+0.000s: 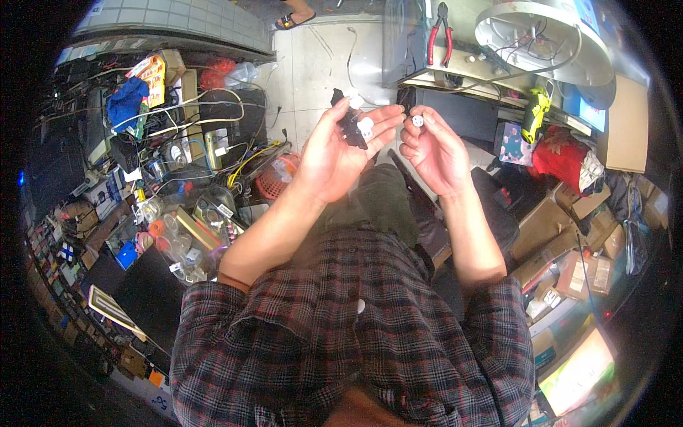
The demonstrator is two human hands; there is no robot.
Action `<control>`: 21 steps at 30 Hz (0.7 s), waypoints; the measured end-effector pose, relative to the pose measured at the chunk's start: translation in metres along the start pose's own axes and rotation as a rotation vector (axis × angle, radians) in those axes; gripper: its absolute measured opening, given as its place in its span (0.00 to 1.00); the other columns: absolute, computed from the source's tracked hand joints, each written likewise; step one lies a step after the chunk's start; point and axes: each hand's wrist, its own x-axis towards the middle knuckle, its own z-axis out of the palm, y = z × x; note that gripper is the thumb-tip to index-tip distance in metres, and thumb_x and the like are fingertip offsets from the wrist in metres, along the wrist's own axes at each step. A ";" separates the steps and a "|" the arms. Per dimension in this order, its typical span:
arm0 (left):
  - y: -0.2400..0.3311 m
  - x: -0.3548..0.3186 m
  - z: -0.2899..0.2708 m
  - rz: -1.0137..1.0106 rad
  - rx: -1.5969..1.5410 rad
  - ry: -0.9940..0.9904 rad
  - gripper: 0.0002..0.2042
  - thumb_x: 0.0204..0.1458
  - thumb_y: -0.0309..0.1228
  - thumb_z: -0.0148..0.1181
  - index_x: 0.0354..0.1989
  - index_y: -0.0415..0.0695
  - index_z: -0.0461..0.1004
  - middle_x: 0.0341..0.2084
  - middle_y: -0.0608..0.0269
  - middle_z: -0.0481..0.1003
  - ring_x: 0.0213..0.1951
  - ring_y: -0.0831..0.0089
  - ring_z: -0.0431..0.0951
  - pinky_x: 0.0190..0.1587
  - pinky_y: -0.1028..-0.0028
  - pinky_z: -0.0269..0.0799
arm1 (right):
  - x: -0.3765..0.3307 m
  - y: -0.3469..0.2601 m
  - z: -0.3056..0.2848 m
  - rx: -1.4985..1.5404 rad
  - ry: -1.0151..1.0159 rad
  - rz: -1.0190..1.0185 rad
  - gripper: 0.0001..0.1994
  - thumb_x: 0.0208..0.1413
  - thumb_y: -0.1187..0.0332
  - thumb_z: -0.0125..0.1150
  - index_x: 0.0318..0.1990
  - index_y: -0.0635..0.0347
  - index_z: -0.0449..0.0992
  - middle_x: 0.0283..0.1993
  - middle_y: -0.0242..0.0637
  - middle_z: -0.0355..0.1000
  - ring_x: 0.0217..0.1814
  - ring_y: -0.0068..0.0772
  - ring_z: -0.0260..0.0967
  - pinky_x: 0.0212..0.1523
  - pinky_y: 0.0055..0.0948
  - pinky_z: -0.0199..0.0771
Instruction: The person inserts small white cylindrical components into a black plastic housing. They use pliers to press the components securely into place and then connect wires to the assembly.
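Observation:
My left hand (329, 160) is turned palm up in front of my body, its fingers stretched to the right. Between its thumb and fingers it holds a thin black plastic part (347, 128). Small white round pieces (365, 128) sit on or against that part; whether they are fixed to it I cannot tell. My right hand (442, 156) is close beside it, fingers curled. Thumb and index finger pinch a small white round piece (417, 121) with dark holes in its face. The fingertips of the two hands nearly meet.
Red-handled pliers (440, 41) lie on the bench at the upper right, near a large white round housing (548, 34) with wires. Cables and parts crowd the left, by a red basket (276, 178). Cardboard boxes (544, 231) stand at right. Another person's sandalled foot (295, 19) shows at the top.

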 end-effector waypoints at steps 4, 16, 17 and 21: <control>-0.001 0.003 -0.005 -0.003 -0.001 -0.026 0.23 0.71 0.43 0.39 0.45 0.32 0.73 0.60 0.28 0.68 0.66 0.42 0.66 0.72 0.51 0.59 | 0.000 0.000 -0.002 0.005 0.023 0.006 0.10 0.70 0.65 0.53 0.52 0.61 0.71 0.37 0.33 0.69 0.36 0.26 0.65 0.35 0.26 0.67; -0.001 -0.004 -0.015 0.053 0.336 -0.140 0.25 0.70 0.44 0.38 0.60 0.32 0.66 0.60 0.34 0.70 0.63 0.46 0.71 0.67 0.56 0.64 | 0.047 -0.062 -0.063 -1.418 0.598 -0.670 0.13 0.66 0.65 0.62 0.50 0.65 0.73 0.37 0.38 0.78 0.36 0.29 0.77 0.40 0.31 0.78; -0.001 -0.002 -0.018 0.053 0.363 -0.159 0.26 0.70 0.44 0.38 0.60 0.31 0.66 0.59 0.35 0.70 0.63 0.47 0.71 0.67 0.56 0.64 | 0.052 -0.070 -0.063 -1.620 0.673 -0.728 0.13 0.65 0.64 0.63 0.49 0.65 0.74 0.35 0.40 0.79 0.35 0.32 0.78 0.39 0.33 0.78; -0.001 -0.002 -0.021 0.054 0.423 -0.235 0.28 0.70 0.45 0.37 0.60 0.27 0.68 0.59 0.36 0.71 0.63 0.51 0.71 0.68 0.56 0.63 | 0.068 -0.077 -0.066 -1.916 0.751 -0.734 0.13 0.64 0.61 0.61 0.46 0.61 0.77 0.34 0.45 0.79 0.37 0.50 0.79 0.40 0.44 0.77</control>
